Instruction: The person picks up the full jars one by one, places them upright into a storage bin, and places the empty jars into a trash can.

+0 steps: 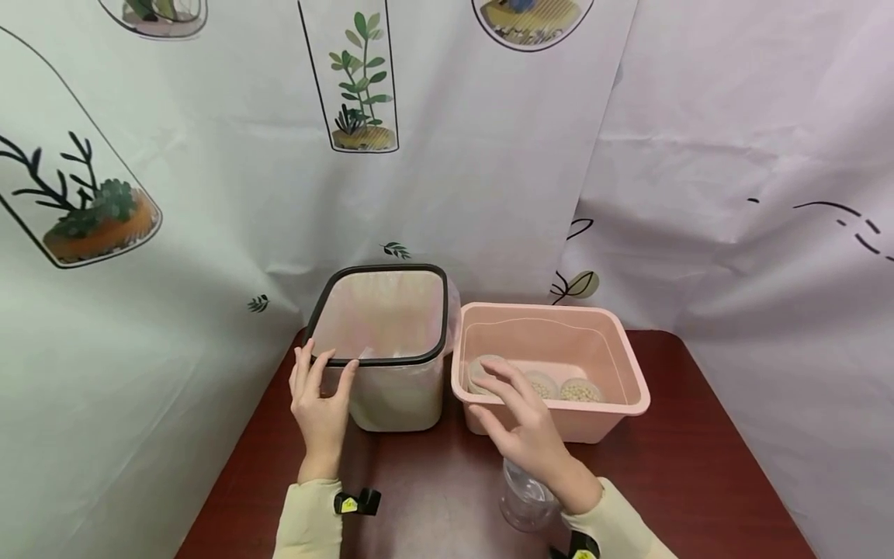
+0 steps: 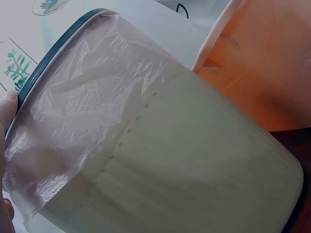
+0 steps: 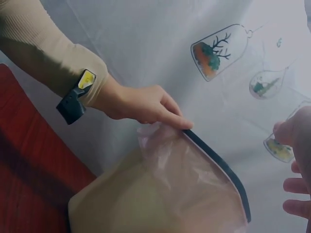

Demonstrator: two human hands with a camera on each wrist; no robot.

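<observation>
A pale trash can (image 1: 396,404) with a black rim ring (image 1: 401,361) stands on the table, lined with a thin pinkish plastic bag (image 2: 97,92) that folds down outside. At its front left corner my left hand (image 1: 321,411) holds the black rim, thumb at the front edge and fingers at the side. My right hand (image 1: 527,431) hovers near the front edge of a pink plastic tub (image 1: 545,317), fingers spread and loosely bent, with nothing visible in them. Beneath that forearm is a clear round jar (image 1: 522,508), partly hidden.
Inside the tub sit several round clear containers, one with pale bean-like pieces (image 1: 580,390). The dark red table (image 1: 698,466) meets a printed cloth backdrop (image 1: 489,194) behind and at both sides. The trash can and tub stand side by side.
</observation>
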